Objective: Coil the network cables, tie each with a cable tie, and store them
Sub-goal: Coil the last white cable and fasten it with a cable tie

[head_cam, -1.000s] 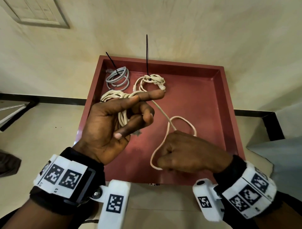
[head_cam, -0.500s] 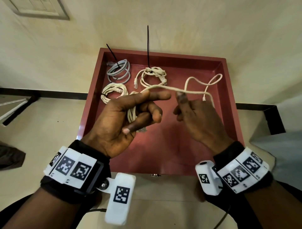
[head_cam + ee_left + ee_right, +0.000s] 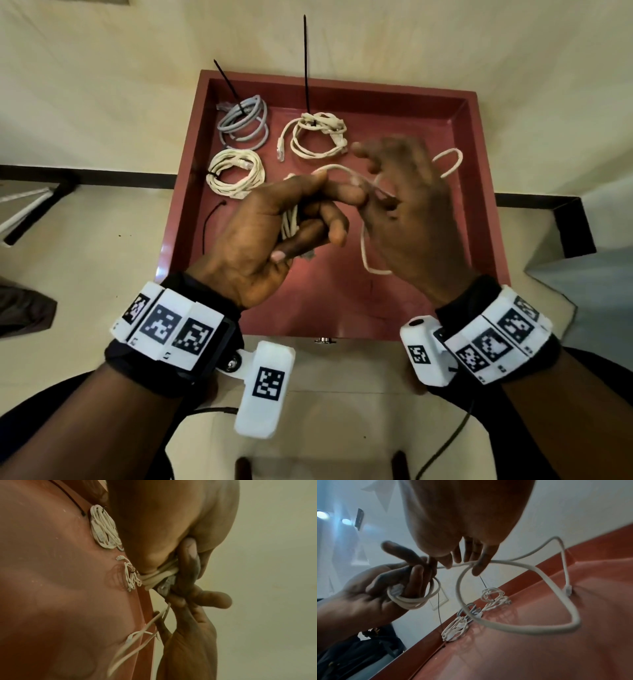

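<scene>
My left hand (image 3: 308,219) hovers over the red tray (image 3: 428,308) with a cream network cable (image 3: 291,222) wound in several turns round its curled fingers; the thumb presses on the coil (image 3: 159,576). Its index finger points right. Just to the right, my right hand (image 3: 394,192) pinches the free run of the same cable (image 3: 513,563) between thumb and finger (image 3: 479,566), its other fingers spread. A slack loop (image 3: 522,628) hangs below, and the end plug (image 3: 567,589) touches the tray floor.
Three tied coils lie at the tray's far left: a grey one (image 3: 245,123), a cream one (image 3: 317,135) with a long black tie tail, and another cream one (image 3: 236,169). A loose black cable tie (image 3: 209,222) lies beside the tray's left edge.
My right hand rose from the tray's near side, swung the cable out to the right, then came in against the left hand's index finger. The left hand kept its hold on the coil.
</scene>
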